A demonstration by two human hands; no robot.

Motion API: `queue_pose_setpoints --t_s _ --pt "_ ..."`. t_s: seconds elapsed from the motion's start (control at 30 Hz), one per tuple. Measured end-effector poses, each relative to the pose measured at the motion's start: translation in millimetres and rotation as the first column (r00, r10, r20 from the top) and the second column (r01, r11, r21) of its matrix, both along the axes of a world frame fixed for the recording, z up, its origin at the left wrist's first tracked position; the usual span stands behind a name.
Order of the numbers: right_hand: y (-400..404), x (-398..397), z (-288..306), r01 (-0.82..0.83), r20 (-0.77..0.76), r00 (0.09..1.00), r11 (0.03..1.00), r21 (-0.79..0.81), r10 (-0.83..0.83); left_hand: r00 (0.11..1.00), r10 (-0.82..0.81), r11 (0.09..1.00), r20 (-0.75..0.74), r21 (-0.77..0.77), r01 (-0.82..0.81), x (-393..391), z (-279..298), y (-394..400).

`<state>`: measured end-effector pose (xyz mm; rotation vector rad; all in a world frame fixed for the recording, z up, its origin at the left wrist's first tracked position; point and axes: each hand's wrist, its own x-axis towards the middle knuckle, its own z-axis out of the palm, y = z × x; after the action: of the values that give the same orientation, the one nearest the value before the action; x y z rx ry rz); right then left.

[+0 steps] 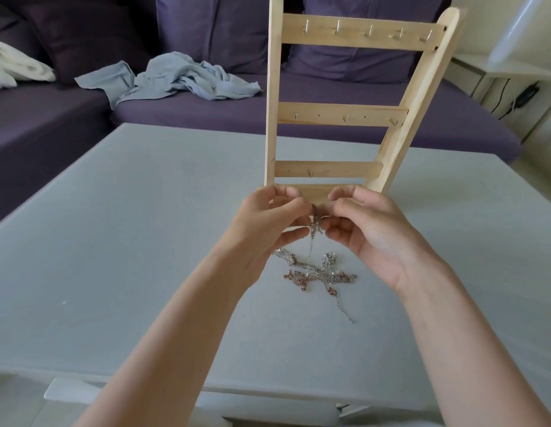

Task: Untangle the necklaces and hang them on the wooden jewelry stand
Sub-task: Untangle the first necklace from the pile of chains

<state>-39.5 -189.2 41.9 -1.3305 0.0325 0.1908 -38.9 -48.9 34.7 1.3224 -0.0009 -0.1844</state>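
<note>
Clearly the chains (317, 274) are light, limp and snag-prone: most lie in a knot on the table (113, 211) before the stand (345, 118), one strand lifted. Left hand (268, 223) and right hand (369, 229) pinch it by the fingertips near the clasp, the best hold.

Necklaces (317, 274) on table (144, 226), before stand (345, 112); sofa (175, 112) behind.

Left hand (277, 220), right hand (363, 229) — raised, fingertips pinching together.
</note>
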Motion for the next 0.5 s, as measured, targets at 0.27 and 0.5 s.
queue_pose_setpoints --t_s 0.27,0.5 --pt "0.9 -3.5 0.2 -0.081 0.044 0.995 0.974 -0.213 0.092 0.993 -0.098 0.991 -0.062 -0.096 0.092 2.2 -1.0 7.9" --pt "-0.7 -0.8 -4.7 -0.040 0.012 0.999 0.959 -0.279 0.046 0.995 -0.070 0.986 -0.070 -0.154 0.059 5.3 -1.7 11.3"
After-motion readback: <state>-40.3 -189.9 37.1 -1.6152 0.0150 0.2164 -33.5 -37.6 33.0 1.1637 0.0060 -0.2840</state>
